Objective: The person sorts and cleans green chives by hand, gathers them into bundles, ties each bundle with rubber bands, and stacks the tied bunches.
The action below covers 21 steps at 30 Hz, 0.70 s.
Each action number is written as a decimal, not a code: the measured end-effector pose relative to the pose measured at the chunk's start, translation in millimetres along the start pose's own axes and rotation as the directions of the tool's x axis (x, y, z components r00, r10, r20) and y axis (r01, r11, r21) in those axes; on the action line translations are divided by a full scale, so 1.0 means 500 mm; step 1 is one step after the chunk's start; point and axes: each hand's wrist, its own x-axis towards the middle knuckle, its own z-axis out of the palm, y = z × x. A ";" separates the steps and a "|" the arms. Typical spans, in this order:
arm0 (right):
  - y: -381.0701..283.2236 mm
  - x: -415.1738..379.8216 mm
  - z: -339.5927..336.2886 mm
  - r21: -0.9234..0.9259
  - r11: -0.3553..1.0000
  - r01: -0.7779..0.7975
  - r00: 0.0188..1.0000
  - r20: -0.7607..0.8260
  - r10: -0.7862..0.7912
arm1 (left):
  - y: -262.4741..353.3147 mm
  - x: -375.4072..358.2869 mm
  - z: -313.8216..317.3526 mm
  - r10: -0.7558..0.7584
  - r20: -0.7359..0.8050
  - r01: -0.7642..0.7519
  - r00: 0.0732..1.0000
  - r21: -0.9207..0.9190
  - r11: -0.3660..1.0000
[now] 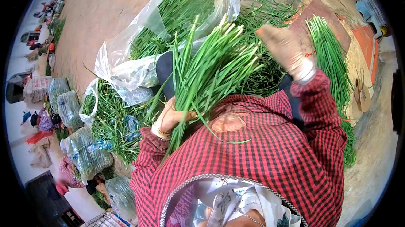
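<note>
My left hand (174, 116) is closed around the lower part of a loose bunch of garlic chives (211, 69). Their pale cut ends fan out up and to the right, and a few blades hang over my checked top. To the right of those ends, my right hand (283, 49) is raised and smeared by motion, so its fingers cannot be made out. Beside it lies a long, neat bundle of garlic chives (331, 58) with red ties, its pale ends at the top. Both wrists have light bands.
A clear plastic bag (116, 60) of chives lies open ahead of me. Loose green blades (270, 14) litter the floor beyond my knees, and another pile (112, 119) sits at left. Several wrapped bundles (86, 151) and other people are further left. A brown board (314, 10) lies at right.
</note>
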 end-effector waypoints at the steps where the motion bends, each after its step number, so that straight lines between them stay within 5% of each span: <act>1: 0.012 0.008 -0.031 -0.010 0.975 -0.224 0.974 0.022 0.224 | -0.005 -0.001 -0.010 0.004 0.024 -0.004 1.000 0.001 1.000; 3: 0.092 0.037 -0.076 -0.335 0.894 -0.297 0.891 0.239 0.386 | 0.005 -0.012 -0.007 -0.029 0.026 0.029 0.999 -0.011 1.000; 5: 0.095 0.027 -0.083 -0.321 0.865 -0.385 0.827 0.297 0.478 | 0.014 -0.011 0.010 -0.004 0.000 0.004 1.000 -0.034 0.999; 7: 0.065 0.026 -0.067 0.122 0.930 -0.346 0.879 0.390 0.275 | 0.008 -0.005 0.007 -0.051 0.007 0.051 0.999 -0.055 0.997; 9: 0.001 0.030 -0.056 0.244 0.928 -0.282 0.839 0.533 0.115 | 0.004 0.007 0.010 -0.022 0.021 0.022 1.000 -0.010 1.000; 11: -0.002 0.028 -0.014 0.365 0.911 -0.191 0.872 0.490 -0.013 | 0.018 0.009 0.024 -0.018 0.015 0.018 1.000 -0.001 1.000; 12: -0.002 0.021 0.003 0.425 0.897 -0.119 0.939 0.341 -0.037 | 0.014 0.009 0.021 -0.006 0.022 0.005 1.000 0.032 0.999; 15: 0.019 0.035 -0.020 0.377 0.919 -0.112 0.983 0.177 0.047 | -0.007 0.006 -0.005 0.009 0.045 -0.013 0.999 0.099 0.995; 16: 0.046 0.041 -0.028 0.329 0.896 -0.298 0.953 0.160 0.259 | -0.013 0.001 -0.006 0.018 0.006 -0.019 1.000 0.102 0.995; 17: 0.080 0.055 -0.048 0.027 0.950 -0.312 0.937 0.176 0.303 | -0.017 -0.003 -0.004 0.026 -0.031 -0.023 0.999 0.106 0.994; 19: 0.087 0.052 -0.034 -0.036 0.999 -0.037 0.999 -0.026 0.036 | -0.004 -0.001 0.005 0.075 0.035 -0.076 0.997 0.053 0.996; 21: 0.037 0.043 -0.029 0.060 0.995 0.076 0.997 -0.002 -0.076 | -0.003 0.005 0.012 0.030 -0.008 -0.029 1.000 0.080 0.996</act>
